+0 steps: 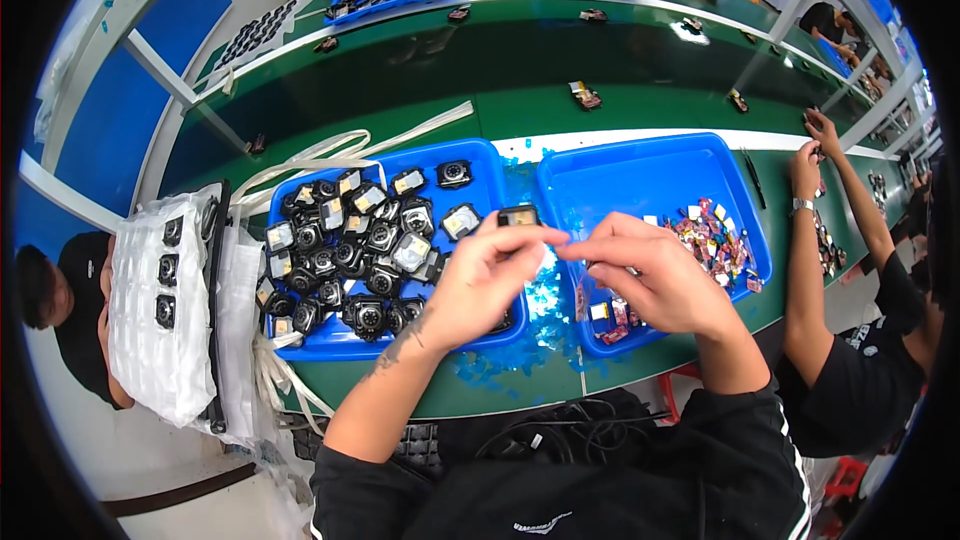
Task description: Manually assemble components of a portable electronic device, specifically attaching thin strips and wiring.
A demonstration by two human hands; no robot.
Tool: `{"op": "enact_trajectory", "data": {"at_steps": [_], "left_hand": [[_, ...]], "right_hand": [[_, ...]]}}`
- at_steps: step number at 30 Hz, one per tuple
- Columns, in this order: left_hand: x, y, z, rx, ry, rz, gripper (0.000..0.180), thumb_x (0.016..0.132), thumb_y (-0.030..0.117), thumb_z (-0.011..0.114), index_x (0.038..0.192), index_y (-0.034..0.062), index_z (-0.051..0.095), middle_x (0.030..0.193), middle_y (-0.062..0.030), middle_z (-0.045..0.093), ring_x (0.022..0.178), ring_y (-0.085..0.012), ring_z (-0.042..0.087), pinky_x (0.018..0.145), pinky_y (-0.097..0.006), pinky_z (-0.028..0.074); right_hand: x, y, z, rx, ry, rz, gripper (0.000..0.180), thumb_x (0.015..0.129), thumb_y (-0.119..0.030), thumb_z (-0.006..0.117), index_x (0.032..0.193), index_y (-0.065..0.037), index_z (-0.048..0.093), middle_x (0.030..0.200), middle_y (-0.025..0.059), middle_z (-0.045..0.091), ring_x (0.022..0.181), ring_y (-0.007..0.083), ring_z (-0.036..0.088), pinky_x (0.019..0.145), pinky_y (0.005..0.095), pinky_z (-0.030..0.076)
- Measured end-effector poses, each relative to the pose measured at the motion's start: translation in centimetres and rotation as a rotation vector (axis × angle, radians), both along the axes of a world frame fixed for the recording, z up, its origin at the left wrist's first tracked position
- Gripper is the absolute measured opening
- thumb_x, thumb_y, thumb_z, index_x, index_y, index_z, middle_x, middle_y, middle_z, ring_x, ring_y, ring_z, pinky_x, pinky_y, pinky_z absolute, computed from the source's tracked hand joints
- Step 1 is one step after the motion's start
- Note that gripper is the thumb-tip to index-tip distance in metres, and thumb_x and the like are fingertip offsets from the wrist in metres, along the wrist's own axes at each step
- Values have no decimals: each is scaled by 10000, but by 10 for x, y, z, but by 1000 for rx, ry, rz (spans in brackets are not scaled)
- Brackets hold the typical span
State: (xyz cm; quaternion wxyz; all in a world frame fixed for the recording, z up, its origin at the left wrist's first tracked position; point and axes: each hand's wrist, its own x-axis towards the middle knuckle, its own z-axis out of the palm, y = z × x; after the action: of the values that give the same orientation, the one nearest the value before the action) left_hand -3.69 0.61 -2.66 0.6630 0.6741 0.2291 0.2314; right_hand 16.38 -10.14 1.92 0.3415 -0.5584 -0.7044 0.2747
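My left hand point(490, 285) is closed around a small black watch case point(518, 215), held above the gap between two blue trays. My right hand point(655, 265) meets it there, thumb and forefinger pinched together at my left fingertips. Whatever lies in that pinch is too small to make out. Beside my left hand, the left tray point(482, 162) holds a heap of black watch cases point(382, 235). Under my right hand stands the right tray point(625, 175), with small red, white and yellow electronic parts point(715, 250) piled toward its near side. Blue film scraps point(545, 295) litter the green table between the trays.
White strips point(320, 155) trail over the left tray's edge. A stack of white moulded trays point(165, 340) stands at far left. Beyond, a green conveyor belt point(430, 55) carries scattered parts. A thin black tool point(753, 180) lies right of the right tray, near a co-worker's arms point(805, 250).
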Motion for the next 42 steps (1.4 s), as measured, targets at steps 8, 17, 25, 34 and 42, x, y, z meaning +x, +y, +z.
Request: {"op": "enact_trajectory", "data": {"at_steps": [8,17,25,34,42], "left_hand": [[0,-13,3,267,32,56,173,785,145,786,930,60,744,911,-22,555,627,-44,423,547,-213,371],[1,-18,-6,271,-32,231,144,767,110,771,892,49,736,896,-38,557,586,-55,429,498,-225,356],[2,-18,-1,306,-18,252,114,763,36,768,869,17,731,924,-26,575,627,-31,438,514,-195,324],[1,-2,-5,-53,-47,267,132,855,72,720,930,-34,698,954,-37,607,809,-65,605,672,-194,504],[-1,-8,2,-314,-243,-3,132,884,49,685,963,-56,682,910,-65,653,796,-100,630,703,-223,526]], "right_hand": [[-16,2,-18,-93,499,-201,143,847,-24,728,925,0,610,833,24,651,740,54,619,682,207,514],[-23,7,-18,-75,398,-233,125,862,-41,703,910,2,596,831,29,642,754,64,619,639,218,506],[-26,13,-18,18,305,-232,92,865,-17,671,904,2,589,817,57,629,719,125,630,631,242,513],[-20,19,-28,225,-43,-234,147,854,32,624,997,-1,618,925,148,615,766,271,638,677,351,519],[-17,19,-24,19,442,-33,170,905,-18,628,1068,14,664,981,69,636,844,106,608,723,231,508]]}}
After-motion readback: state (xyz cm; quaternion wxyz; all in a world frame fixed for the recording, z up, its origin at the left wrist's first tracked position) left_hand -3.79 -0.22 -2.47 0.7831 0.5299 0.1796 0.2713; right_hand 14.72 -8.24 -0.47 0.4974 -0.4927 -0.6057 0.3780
